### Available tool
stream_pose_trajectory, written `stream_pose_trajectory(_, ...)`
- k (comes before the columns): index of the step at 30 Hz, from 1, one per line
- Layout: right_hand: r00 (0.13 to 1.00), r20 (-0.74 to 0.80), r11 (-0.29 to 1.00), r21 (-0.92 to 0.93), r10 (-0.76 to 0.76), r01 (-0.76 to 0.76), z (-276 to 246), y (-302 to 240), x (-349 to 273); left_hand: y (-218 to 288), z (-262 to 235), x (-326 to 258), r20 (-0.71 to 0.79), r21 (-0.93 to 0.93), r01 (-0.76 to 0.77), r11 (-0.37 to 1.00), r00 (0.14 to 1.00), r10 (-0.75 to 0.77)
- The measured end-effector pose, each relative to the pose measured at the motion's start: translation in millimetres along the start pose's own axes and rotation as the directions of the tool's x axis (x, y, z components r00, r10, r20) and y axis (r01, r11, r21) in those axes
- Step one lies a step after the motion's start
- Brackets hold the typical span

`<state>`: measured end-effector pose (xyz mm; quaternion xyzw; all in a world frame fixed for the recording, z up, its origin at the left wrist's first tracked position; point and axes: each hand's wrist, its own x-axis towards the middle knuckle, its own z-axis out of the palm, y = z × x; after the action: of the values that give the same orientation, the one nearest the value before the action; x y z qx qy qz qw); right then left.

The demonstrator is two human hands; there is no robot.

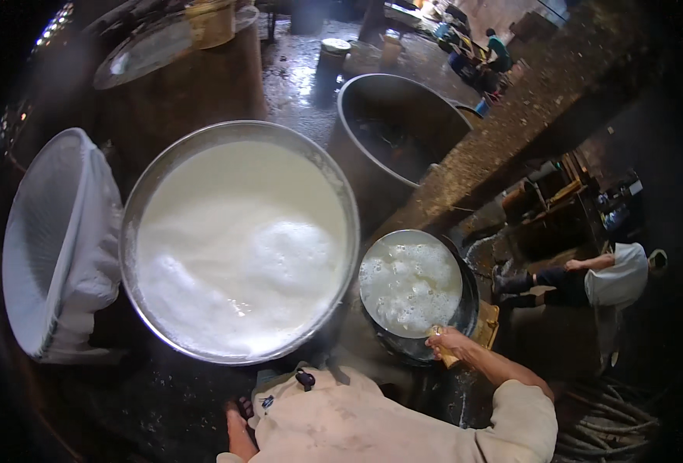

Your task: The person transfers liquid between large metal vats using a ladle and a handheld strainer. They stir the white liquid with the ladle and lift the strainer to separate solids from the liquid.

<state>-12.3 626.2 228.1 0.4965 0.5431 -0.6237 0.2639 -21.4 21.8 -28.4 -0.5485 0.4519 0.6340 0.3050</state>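
My right hand [448,345] is closed around the short wooden handle [446,356] of a wide round metal scoop. The scoop [364,307] is full of whitish, bubbly liquid [411,282] and is held over or in a dark round tub [469,297]. To its left stands a large metal vat [354,224] filled nearly to the rim with milky liquid [237,193], foam lying on its nearer part. My left arm [241,438] hangs low beside my light shirt [357,420]; the fingers of that hand cannot be made out.
Left of the vat is a white cloth-lined round strainer [40,239], tipped on its side. Behind stands a deep metal drum [403,127]; a rough beam [511,143] slants past it. A person [619,278] stands at right, above bundled sticks [608,420]. Another person [499,54] is far back.
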Motion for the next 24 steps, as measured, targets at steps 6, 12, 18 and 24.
stream_pose_trajectory(6,0.994,0.106,0.998,-0.053,-0.026,0.032,122.0,-44.6,4.1,26.3,-40.3,21.2,-0.067,-0.203,-0.192,0.96,0.981,0.182)
stream_pose_trajectory(12,0.941,0.333,0.998,0.007,-0.055,0.056,267.6,-54.1,60.7,54.5,-80.3,-15.8,-0.179,-0.277,-0.286,0.917,0.953,0.243)
stream_pose_trajectory(18,0.875,0.482,0.999,0.008,-0.045,0.047,392.6,-54.3,104.7,31.7,-131.1,-5.3,-0.327,-0.357,-0.309,0.881,0.925,0.192)
stream_pose_trajectory(24,0.905,0.423,0.999,0.004,-0.042,0.045,447.1,-50.3,137.0,4.6,-131.8,-20.9,-0.531,-0.292,-0.303,0.907,0.84,0.11)
